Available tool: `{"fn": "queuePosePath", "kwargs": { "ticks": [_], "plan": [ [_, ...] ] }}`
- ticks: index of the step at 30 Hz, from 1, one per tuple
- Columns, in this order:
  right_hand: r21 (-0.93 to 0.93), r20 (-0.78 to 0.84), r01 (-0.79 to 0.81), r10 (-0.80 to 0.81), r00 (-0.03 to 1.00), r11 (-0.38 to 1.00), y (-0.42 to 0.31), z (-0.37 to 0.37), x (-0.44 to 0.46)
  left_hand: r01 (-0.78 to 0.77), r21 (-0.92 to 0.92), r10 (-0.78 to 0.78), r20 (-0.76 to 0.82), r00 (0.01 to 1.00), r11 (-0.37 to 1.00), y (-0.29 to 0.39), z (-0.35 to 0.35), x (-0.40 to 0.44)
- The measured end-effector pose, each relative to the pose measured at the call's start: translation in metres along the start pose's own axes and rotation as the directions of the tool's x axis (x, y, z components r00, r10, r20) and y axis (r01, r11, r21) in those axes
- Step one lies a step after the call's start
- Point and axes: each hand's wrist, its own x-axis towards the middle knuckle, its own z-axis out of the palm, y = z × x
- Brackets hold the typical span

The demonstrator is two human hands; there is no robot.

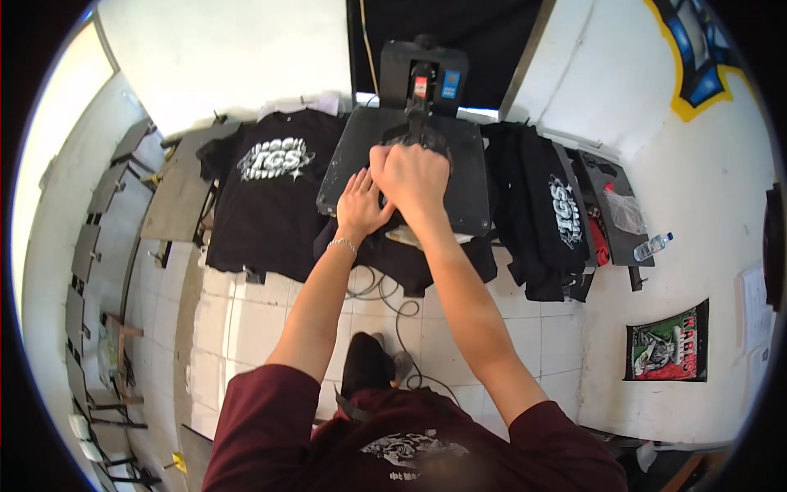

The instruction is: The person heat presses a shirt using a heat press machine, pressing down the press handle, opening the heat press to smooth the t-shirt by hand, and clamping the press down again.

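A black heat press (467,176) stands at the centre, its flat upper plate lowered over dark cloth (393,261) that hangs out at the front. My right hand (411,176) is closed in a fist above the plate, around what looks like the press handle, mostly hidden beneath it. Beside it my left hand (361,207) lies with its fingers stretched out, the fingertips near the right wrist. A black shirt with a white print (275,197) lies to the left of the press. Another printed black shirt (537,205) lies to the right.
A water bottle (653,246) and a clear plastic bag (626,211) rest on a dark board at the right. Grey boards (179,184) stand at the left. A cable (402,328) loops across the tiled floor near my feet. A poster (668,343) hangs low on the right wall.
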Motion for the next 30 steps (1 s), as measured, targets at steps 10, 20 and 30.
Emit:
{"fn": "queuePosePath", "kwargs": {
  "ticks": [10, 20, 30],
  "plan": [
    [0.002, 0.047, 0.021, -0.021, 0.999, 1.0, 0.016, 0.042, -0.052, 0.01, 0.034, -0.009, -0.039, 0.999, 0.999, -0.001, 0.021, -0.023],
    [-0.015, -0.063, 0.031, -0.032, 0.997, 0.999, 0.013, 0.047, -0.048, 0.057, -0.088, -0.06, -0.033, 0.998, 0.995, -0.006, 0.025, -0.024],
    [-0.052, 0.008, -0.022, 0.023, 1.0, 0.998, 0.01, 0.044, -0.048, 0.067, -0.087, -0.074, -0.08, 0.994, 0.994, -0.005, 0.028, -0.025]
  ]
}}
